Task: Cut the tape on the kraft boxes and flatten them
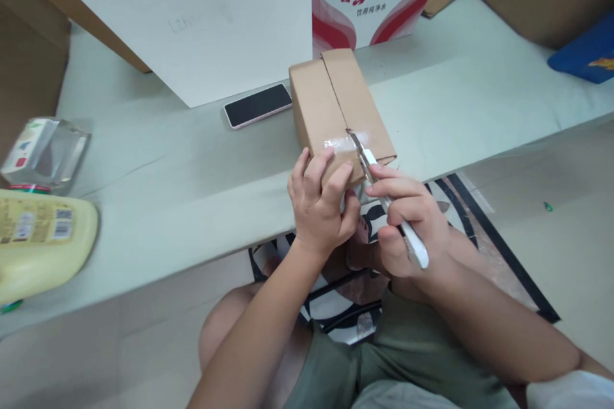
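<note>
A brown cardboard box [336, 99] lies on the pale green tabletop, its near end at the table's front edge. A seam runs along its top, with a strip of clear tape [338, 142] across the near part. My left hand [322, 201] grips the near end of the box, fingers bent over the top. In my right hand [415, 220] is a white-handled utility knife [413, 244], held in closed fingers. The knife's blade touches the box at the seam beside the tape.
A phone [258, 105] lies left of the box. Behind stand a large white box [201, 19] and a red-and-white printed carton [378, 0]. A yellow bottle [45, 243] and a clear container [45, 150] are at the left, a blue package [588, 51] far right.
</note>
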The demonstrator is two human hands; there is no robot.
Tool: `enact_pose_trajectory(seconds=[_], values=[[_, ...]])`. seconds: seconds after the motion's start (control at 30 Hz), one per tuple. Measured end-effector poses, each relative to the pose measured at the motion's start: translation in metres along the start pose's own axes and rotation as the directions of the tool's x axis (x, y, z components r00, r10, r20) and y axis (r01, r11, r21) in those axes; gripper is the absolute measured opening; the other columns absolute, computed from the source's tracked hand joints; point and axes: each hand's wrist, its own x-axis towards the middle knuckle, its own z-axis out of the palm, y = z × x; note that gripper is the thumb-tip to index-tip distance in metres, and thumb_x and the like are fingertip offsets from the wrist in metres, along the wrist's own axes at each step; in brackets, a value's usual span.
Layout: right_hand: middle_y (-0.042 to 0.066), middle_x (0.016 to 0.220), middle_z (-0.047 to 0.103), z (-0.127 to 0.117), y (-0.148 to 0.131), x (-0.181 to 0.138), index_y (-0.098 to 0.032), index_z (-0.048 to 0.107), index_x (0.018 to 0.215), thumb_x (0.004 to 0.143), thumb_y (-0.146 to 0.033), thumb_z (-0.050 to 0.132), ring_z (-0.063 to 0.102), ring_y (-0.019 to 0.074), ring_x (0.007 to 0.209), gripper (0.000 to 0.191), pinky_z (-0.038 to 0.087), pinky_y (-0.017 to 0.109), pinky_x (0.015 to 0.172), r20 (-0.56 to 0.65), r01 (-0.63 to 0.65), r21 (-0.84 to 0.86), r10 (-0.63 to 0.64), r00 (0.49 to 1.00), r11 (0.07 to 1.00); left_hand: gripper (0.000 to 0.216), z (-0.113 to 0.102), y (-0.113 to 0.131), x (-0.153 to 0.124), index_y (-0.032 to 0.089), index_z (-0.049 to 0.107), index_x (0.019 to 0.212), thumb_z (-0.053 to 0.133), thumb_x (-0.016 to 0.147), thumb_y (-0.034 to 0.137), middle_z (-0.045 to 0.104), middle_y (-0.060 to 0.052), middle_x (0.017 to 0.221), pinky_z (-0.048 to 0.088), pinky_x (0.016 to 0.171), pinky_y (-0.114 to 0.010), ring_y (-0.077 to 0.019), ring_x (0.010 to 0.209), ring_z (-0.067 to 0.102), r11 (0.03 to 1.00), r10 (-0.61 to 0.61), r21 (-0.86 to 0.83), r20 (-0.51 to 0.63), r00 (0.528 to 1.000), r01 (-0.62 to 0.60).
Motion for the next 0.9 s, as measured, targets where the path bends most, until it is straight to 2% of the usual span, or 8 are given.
enact_pose_trajectory(seconds=[0.13,0.3,0.53,0.9], values=[[0.007,0.101,0.072,-0.003,-0.004,0.007,-0.025,0.053,0.088,0.097,-0.03,0.056,0.07,0.0277,0.12,0.01,0.059,0.051,0.102,0.035,-0.1,0.016,0.099,0.994,0.995,0.038,0.0,0.0,0.0,0.023,0.056,0.125,0.058,0.087,0.026,0.057,-0.015,0.138,0.039,0.114,-0.053,-0.0349,0.134,0.052,1.0,-0.02,0.021,0.016,1.0,0.019],[0.007,0.106,0.073,-0.001,-0.003,0.011,-0.025,0.055,0.089,0.095,-0.026,0.058,0.069,0.0284,0.121,0.007,0.058,0.05,0.104,-0.013,-0.188,0.05,0.189,0.982,0.981,0.035,-0.004,0.0,0.002,0.02,0.056,0.126,0.052,0.092,0.024,0.056,-0.017,0.136,0.039,0.117,-0.053,-0.0332,0.133,0.053,1.0,0.006,-0.017,0.026,1.0,-0.005],[0.007,0.101,0.074,-0.004,-0.002,0.005,-0.025,0.055,0.084,0.094,-0.028,0.057,0.072,0.0278,0.113,0.011,0.06,0.05,0.1,-0.041,-0.163,0.057,0.166,0.985,0.985,0.036,-0.01,0.009,0.0,0.022,0.057,0.13,0.039,0.103,0.04,0.058,-0.015,0.144,0.044,0.106,-0.045,-0.0308,0.134,0.055,0.987,-0.135,0.09,0.058,0.989,0.13],[0.004,0.085,0.073,-0.008,-0.002,-0.001,-0.024,0.056,0.079,0.09,-0.023,0.059,0.075,0.0283,0.107,0.012,0.062,0.05,0.098,-0.095,-0.128,0.061,0.133,0.987,0.99,0.038,-0.013,0.007,0.0,0.02,0.058,0.128,0.036,0.105,0.041,0.06,-0.016,0.143,0.046,0.105,-0.044,-0.0298,0.133,0.056,0.991,-0.119,0.068,0.072,0.99,0.115]])
